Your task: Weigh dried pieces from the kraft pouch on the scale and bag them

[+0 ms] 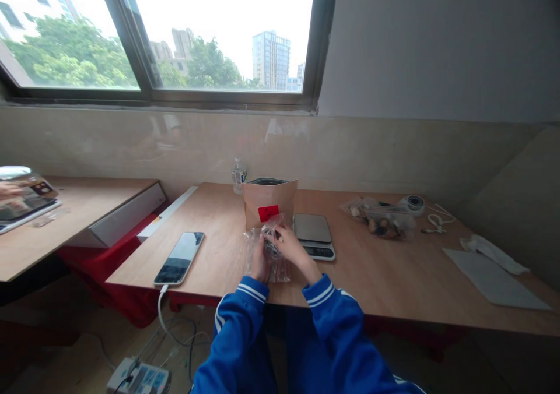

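Observation:
Both my hands are together over the near part of the table, on a clear plastic bag (275,222). My left hand (259,261) is closed on the bag's left side. From the right, my right hand (291,245) pinches the bag near its upper part. Something dark and small shows inside, too small to name. More clear plastic bags (280,271) with red strips lie under my hands. Right behind stands an upright brown paper pouch (251,204), open at the top, with a red label (268,213). A small digital scale (313,229) sits beside my right hand.
A phone (179,258) with a white cable lies at left. A plastic bottle (238,175) stands at the back. Rightward are a filled clear bag (385,222), a white roll (414,204), a coiled cable (434,224) and a white sheet (492,277). Another person's hand (9,192) shows far left.

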The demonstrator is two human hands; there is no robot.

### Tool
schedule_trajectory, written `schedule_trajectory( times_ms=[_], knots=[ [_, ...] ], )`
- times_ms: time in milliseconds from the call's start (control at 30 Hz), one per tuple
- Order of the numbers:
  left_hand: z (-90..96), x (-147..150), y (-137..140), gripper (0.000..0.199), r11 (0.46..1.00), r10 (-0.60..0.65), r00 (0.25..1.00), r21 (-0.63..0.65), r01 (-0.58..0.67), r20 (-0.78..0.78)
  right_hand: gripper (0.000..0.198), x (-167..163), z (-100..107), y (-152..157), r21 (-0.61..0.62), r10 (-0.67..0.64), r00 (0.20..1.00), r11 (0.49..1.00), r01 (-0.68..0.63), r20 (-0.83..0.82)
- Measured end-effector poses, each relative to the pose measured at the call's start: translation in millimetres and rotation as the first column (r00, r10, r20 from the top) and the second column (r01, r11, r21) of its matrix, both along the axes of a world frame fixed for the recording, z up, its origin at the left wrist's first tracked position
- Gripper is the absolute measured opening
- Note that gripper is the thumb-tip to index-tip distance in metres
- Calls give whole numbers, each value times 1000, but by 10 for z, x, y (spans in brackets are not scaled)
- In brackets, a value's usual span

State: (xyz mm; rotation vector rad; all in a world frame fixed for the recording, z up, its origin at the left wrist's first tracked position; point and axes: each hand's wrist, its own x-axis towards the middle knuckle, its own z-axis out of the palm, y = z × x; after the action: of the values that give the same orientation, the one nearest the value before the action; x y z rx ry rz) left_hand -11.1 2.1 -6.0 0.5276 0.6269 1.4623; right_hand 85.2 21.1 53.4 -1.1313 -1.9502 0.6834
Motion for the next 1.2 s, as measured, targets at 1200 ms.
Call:
schedule_trajectory(
  times_ms=[1200],
  knots=[
    [61, -78, 4, 45, 990, 51, 995, -138, -39, 84, 20, -54, 1288, 758, 437, -210, 964, 891, 119, 166]
  ],
)
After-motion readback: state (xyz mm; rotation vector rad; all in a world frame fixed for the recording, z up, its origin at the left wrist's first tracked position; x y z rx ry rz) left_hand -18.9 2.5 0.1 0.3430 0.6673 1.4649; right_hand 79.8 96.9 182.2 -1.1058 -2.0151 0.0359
